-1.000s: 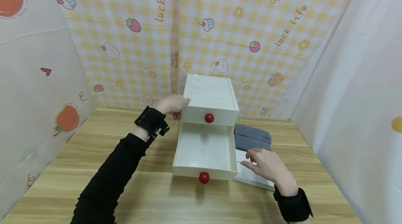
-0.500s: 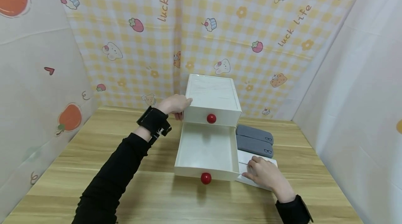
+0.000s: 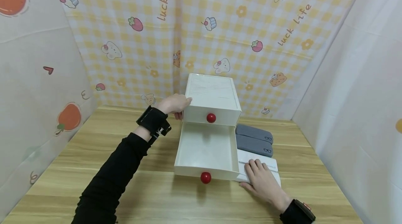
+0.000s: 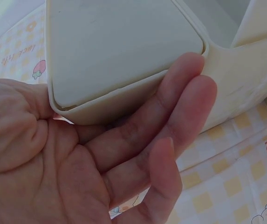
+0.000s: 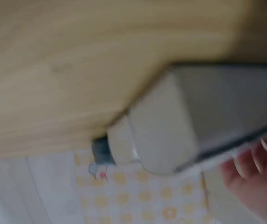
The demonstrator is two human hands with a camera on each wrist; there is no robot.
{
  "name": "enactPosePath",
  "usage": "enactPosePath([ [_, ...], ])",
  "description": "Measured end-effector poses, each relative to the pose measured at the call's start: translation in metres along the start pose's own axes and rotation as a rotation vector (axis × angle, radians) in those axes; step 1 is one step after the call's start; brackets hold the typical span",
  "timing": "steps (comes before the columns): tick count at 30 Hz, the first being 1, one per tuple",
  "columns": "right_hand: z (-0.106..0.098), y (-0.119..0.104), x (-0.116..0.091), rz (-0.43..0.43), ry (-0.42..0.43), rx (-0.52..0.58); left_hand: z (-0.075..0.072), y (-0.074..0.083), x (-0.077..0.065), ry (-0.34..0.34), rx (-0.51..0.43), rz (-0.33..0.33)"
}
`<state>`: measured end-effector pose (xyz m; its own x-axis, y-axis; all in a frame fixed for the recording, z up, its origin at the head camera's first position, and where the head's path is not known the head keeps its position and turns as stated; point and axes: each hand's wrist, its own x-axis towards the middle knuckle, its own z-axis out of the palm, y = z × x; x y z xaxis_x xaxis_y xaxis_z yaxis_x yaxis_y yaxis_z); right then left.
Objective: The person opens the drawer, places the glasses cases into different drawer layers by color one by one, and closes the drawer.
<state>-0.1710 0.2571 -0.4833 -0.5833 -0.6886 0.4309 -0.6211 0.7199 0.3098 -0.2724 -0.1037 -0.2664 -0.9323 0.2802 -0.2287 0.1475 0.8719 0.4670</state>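
With my left hand (image 3: pixel 174 103) I hold the upper left side of a white drawer cabinet (image 3: pixel 213 91), thumb at its top edge. The left wrist view shows the fingers lying along the cabinet (image 4: pixel 124 46). Its lower drawer (image 3: pixel 188 171), with a red knob (image 3: pixel 205 178), is pulled out and bare inside. My right hand (image 3: pixel 262 182) spans the nearer of two flat white boxes (image 3: pixel 276 178), fingertips at the slit between them and thumb at the near edge. The blurred right wrist view shows my fingers (image 5: pixel 254 186) along the edge of a pale box (image 5: pixel 226 98).
Two grey glasses cases (image 3: pixel 254 144) lie behind the white boxes, close by the cabinet's right side. The upper drawer, with its own red knob (image 3: pixel 211 118), is closed. Printed cloth hangs behind the wooden table (image 3: pixel 141 185).
My right hand has come down from above the white boxes onto the nearer one, shifting slightly towards me. The left hand stays on the cabinet.
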Motion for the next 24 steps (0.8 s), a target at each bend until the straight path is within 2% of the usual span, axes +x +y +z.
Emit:
enactPosePath([
  [10,0.016,0.006,-0.007,-0.046,0.091,0.053,0.000,0.000,0.000,0.001,0.009,-0.010],
  [18,0.017,0.006,-0.007,-0.117,0.117,-0.029,0.000,-0.001,-0.002,0.012,-0.009,-0.015],
  [24,0.015,0.012,-0.005,-0.163,0.189,-0.060,0.000,-0.001,0.000,0.002,0.003,0.000],
])
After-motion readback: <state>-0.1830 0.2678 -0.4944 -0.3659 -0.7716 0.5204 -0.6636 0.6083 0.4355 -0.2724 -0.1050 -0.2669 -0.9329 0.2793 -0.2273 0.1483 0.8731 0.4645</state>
